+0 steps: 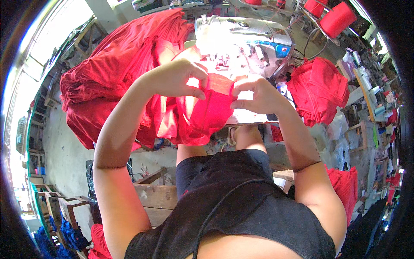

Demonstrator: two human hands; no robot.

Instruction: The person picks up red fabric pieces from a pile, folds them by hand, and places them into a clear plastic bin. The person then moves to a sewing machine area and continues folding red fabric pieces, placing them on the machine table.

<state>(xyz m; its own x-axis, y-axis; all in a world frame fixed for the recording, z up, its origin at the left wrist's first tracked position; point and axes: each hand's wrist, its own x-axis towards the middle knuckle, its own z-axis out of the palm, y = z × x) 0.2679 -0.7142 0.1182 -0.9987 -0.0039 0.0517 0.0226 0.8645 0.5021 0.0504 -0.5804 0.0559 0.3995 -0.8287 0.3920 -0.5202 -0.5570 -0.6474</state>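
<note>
Just in front of the silver metal sewing machine [271, 33], here's the red fabric piece [211, 110]! Near the machine's left end, the left hand [181, 78] curves at the cloth, thumb parted; before its right half, the right hand [257, 93] meets cloth, half-spread. Pinching? Can't tell.

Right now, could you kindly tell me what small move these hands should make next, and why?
Probably ease the red cloth slightly toward the sewing machine: the left hand and right hand flank the cloth just in front of the machine, though glare obscures details there.
</note>
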